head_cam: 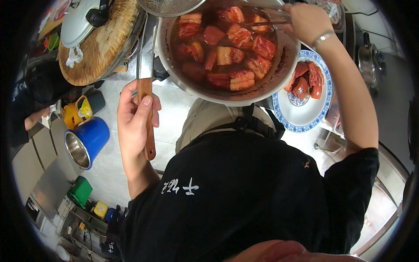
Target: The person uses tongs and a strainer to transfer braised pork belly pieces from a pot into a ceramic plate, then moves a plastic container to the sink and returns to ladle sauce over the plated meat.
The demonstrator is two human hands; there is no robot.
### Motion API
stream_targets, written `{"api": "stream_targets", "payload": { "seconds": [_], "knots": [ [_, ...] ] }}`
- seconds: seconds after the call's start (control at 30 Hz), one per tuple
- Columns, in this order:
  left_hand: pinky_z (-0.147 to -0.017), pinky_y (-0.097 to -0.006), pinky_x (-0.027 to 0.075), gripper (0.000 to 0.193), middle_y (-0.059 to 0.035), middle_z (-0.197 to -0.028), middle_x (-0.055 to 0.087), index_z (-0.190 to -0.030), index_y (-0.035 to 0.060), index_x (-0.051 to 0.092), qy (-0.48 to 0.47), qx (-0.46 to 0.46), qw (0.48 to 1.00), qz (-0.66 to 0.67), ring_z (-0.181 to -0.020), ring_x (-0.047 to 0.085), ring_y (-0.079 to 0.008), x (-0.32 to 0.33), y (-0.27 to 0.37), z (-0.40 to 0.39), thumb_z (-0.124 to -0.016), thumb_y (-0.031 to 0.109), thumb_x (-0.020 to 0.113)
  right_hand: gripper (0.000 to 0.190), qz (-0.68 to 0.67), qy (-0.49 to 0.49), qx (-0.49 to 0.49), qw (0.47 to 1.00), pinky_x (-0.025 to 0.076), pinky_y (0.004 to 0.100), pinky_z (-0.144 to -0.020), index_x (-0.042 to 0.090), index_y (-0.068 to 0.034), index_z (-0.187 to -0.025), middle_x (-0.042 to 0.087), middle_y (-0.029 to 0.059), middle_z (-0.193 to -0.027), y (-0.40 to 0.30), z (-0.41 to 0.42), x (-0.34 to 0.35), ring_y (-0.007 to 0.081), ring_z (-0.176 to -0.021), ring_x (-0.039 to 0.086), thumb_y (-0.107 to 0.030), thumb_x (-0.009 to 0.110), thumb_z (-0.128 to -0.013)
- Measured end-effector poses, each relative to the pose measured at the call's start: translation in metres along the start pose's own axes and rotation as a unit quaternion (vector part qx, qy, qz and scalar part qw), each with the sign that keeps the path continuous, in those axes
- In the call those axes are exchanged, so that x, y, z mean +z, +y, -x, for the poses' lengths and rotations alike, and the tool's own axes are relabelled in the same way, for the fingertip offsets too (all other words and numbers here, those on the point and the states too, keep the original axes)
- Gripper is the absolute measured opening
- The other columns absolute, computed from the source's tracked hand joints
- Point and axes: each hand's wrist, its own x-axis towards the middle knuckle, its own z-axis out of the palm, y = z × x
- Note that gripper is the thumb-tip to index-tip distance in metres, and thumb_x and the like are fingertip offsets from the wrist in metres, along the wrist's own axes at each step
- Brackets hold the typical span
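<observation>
My left hand point(132, 119) grips the wooden handle point(149, 131) of a fine-mesh strainer, whose metal mesh bowl point(172, 7) reaches over the pot's far-left rim. In my right hand point(309, 23) is a two-armed serving utensil point(265, 23), tongs or chopsticks; I cannot tell which. Its tips lie among chunks of braised pork belly point(240, 35), several of them sitting in dark red broth inside a large metal pot point(288, 70). Beside the pot, under my right forearm, a blue-and-white oval plate point(299, 114) carries several more pork chunks point(301, 88) toward its far end.
At left, a round wooden chopping block point(98, 62) bears a lidded metal pot point(78, 24). A blue bucket point(93, 139) with a metal liner and a green bin point(81, 190) are lower left. Another person's hand point(36, 118) shows at the left edge. Another pot point(368, 65) is at right.
</observation>
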Motion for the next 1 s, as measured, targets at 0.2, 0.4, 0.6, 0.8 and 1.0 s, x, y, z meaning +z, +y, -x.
{"api": "stream_targets", "payload": {
  "seconds": [0.2, 0.4, 0.6, 0.8, 1.0],
  "knots": [
    [-0.050, -0.0187, 0.037, 0.035, -0.0086, -0.079, 0.059, -0.129, 0.0046, 0.044, 0.007, -0.011, 0.999, 0.040, -0.053, 0.047, -0.0067, -0.014, -0.007, 0.005, -0.095, 0.009, 0.053, 0.015, 0.145, 0.017, -0.139, 0.979, 0.053, 0.0366, -0.065, 0.071, -0.010, -0.076, 0.070, 0.0104, -0.079, -0.040, -0.050, -0.030, 0.0244, -0.076, 0.069, -0.017, 0.057, -0.079],
    [-0.050, -0.0180, 0.038, 0.034, -0.0082, -0.079, 0.059, -0.127, 0.0040, 0.044, 0.015, -0.025, 0.997, 0.067, -0.054, 0.048, -0.0065, -0.019, -0.008, 0.005, -0.095, 0.009, 0.053, 0.015, 0.158, 0.015, -0.224, 0.962, 0.052, 0.0340, -0.064, 0.070, -0.010, -0.081, 0.070, 0.0089, -0.080, -0.068, -0.074, -0.036, 0.0237, -0.077, 0.068, -0.013, 0.055, -0.080],
    [-0.050, -0.0183, 0.039, 0.034, -0.0086, -0.079, 0.059, -0.126, 0.0027, 0.044, 0.005, -0.023, 0.997, 0.070, -0.054, 0.049, -0.0068, -0.026, -0.007, 0.002, -0.095, 0.010, 0.054, 0.020, 0.140, 0.041, -0.225, 0.963, 0.053, 0.0350, -0.067, 0.069, -0.008, -0.085, 0.069, 0.0108, -0.083, -0.082, -0.083, -0.026, 0.0244, -0.078, 0.068, -0.010, 0.049, -0.083],
    [-0.050, -0.0191, 0.040, 0.036, -0.0090, -0.079, 0.059, -0.128, 0.0023, 0.043, -0.002, -0.018, 0.997, 0.071, -0.055, 0.050, -0.0075, -0.029, -0.006, -0.002, -0.095, 0.010, 0.054, 0.022, 0.077, -0.074, -0.193, 0.975, 0.052, 0.0381, -0.073, 0.068, -0.007, -0.093, 0.069, 0.0120, -0.085, -0.076, -0.088, -0.027, 0.0282, -0.082, 0.067, -0.024, 0.057, -0.084],
    [-0.050, -0.0193, 0.040, 0.037, -0.0090, -0.080, 0.058, -0.129, 0.0021, 0.042, 0.004, -0.024, 0.998, 0.063, -0.055, 0.049, -0.0081, -0.033, -0.004, -0.004, -0.095, 0.010, 0.054, 0.031, 0.051, -0.099, -0.097, 0.989, 0.051, 0.0386, -0.071, 0.067, -0.013, -0.099, 0.069, 0.0103, -0.084, -0.061, -0.073, -0.032, 0.0277, -0.081, 0.067, -0.038, 0.063, -0.081]
  ]
}}
